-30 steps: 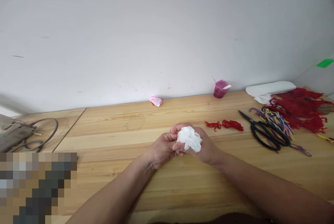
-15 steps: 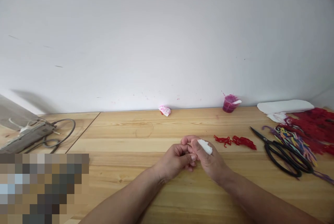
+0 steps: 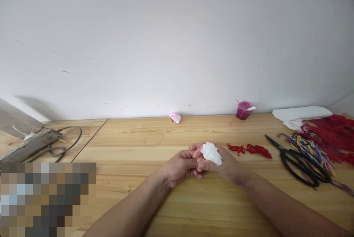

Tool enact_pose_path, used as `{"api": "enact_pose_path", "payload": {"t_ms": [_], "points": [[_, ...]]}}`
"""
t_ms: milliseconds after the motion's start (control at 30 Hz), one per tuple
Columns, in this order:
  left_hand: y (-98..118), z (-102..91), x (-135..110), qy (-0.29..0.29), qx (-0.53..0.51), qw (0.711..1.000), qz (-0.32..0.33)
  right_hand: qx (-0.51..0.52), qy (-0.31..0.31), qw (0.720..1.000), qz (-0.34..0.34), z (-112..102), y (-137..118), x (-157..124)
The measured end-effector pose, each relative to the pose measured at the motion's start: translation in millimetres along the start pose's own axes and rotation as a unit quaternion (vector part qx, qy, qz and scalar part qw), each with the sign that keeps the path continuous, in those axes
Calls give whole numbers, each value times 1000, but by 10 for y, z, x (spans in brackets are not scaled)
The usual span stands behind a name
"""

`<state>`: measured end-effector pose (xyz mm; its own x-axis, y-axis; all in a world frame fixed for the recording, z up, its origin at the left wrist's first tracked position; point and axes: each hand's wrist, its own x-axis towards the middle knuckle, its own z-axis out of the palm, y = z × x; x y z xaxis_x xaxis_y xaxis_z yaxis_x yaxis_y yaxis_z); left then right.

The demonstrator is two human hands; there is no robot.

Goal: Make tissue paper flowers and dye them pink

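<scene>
Wooden tabletop (image 3: 129,154): grey power strip (image 3: 37,144), pink-stained tissue wad (image 3: 175,117), purple-stained plastic cup (image 3: 243,111), short red yarn pieces (image 3: 259,150), black scissors (image 3: 286,151), multicolour yarn bundle (image 3: 311,152), red yarn pile (image 3: 333,133).

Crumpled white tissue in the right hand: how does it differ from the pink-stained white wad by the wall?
The crumpled white tissue shows no stain; the pink-stained white wad is blotched pink. The tissue rests in the right hand; the wad lies on the pale wooden table. The tissue looks larger here than the wad. Both look crumpled.
</scene>
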<state>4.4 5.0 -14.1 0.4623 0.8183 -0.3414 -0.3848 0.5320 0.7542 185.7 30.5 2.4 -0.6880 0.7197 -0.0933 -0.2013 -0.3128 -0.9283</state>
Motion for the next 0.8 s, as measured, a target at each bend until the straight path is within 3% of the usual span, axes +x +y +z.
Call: {"api": "enact_pose_path", "payload": {"t_ms": [133,300,433,533,633,733,800], "points": [[2,-16,-18,-2,2,1000,-3,-12,14,1000,-18,1,16,25],[-30,-36,5,-10,73,997,11,-76,99,991,-54,7,61,48],[-14,-31,7,0,98,995,18,-142,110,982,-59,10,33,30],[35,-22,-17,15,113,993,29,-252,167,945,-128,2,-13,13],[98,-18,-41,35,189,977,88,-329,200,905,-183,-9,-44,5],[147,-15,-52,57,260,958,108,-348,200,895,-196,-2,-44,0],[159,-5,-57,87,235,960,123,-366,189,889,-201,13,-30,-4]]}}
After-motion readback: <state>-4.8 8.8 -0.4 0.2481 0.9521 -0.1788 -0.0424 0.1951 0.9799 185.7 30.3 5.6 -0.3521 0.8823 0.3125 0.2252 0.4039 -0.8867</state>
